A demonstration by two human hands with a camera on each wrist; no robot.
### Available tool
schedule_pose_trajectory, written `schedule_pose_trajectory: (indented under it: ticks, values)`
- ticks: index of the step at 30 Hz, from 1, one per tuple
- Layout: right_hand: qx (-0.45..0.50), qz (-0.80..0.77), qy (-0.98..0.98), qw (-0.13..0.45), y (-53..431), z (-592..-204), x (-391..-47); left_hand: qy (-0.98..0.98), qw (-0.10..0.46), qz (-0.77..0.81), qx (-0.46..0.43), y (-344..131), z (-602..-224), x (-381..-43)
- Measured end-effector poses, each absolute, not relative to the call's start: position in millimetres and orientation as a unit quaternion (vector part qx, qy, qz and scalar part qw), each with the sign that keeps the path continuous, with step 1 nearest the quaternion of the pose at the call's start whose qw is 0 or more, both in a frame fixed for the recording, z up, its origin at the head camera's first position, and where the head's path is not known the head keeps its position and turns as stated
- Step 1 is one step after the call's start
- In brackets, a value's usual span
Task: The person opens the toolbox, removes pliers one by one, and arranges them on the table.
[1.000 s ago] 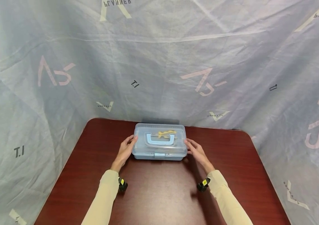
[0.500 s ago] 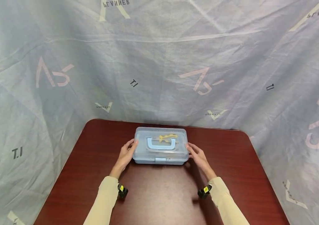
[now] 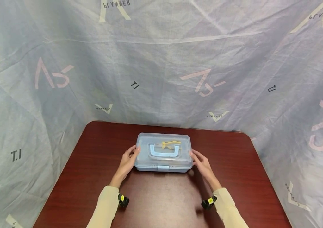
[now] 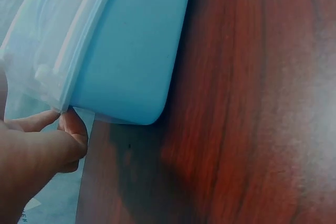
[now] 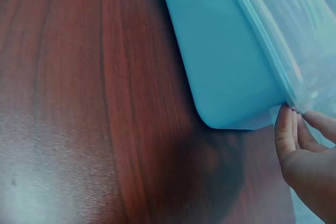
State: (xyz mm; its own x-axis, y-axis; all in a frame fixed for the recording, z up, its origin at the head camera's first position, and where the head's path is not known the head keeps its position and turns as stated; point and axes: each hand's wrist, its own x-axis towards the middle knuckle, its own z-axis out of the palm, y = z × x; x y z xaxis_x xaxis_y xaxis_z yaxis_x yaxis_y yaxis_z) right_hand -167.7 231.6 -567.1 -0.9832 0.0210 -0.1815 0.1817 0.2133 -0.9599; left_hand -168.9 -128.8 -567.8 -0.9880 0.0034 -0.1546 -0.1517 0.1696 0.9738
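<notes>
A light-blue plastic toolbox with a clear lid lies on the table, its latch facing me. A pale blue carry handle lies folded on the lid, and a yellow-handled tool like pliers shows through the plastic. At the box's left end my left hand grips the lid's rim, fingers curled below it in the left wrist view. Opposite, my right hand holds the right end, with fingertips under the rim and thumb above in the right wrist view. The toolbox's far side is hidden.
The dark red wooden table has rounded far corners. A grey printed cloth hangs behind it and along both sides. A small black camera sits on the left wrist and another camera on the right.
The toolbox has slid away from the table's far edge, toward me, with both hands holding its ends throughout. The forearms have drawn back with it.
</notes>
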Motion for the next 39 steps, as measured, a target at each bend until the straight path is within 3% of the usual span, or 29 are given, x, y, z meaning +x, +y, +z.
schedule_pose_trajectory:
  ticks: [3,10,39]
  values:
    - [0.07,-0.627,0.773,0.07,232.0,-564.7,-160.9,0.767,0.062,0.637,-0.042,-125.6,-551.2,-156.5]
    - [0.079,-0.624,0.776,0.049,231.2,-569.6,-146.3,0.77,0.047,0.634,-0.049,-125.6,-576.3,-151.0]
    - [0.116,-0.624,0.772,0.031,232.9,-571.2,-98.2,0.767,0.03,0.636,-0.077,-115.8,-574.2,-103.2]
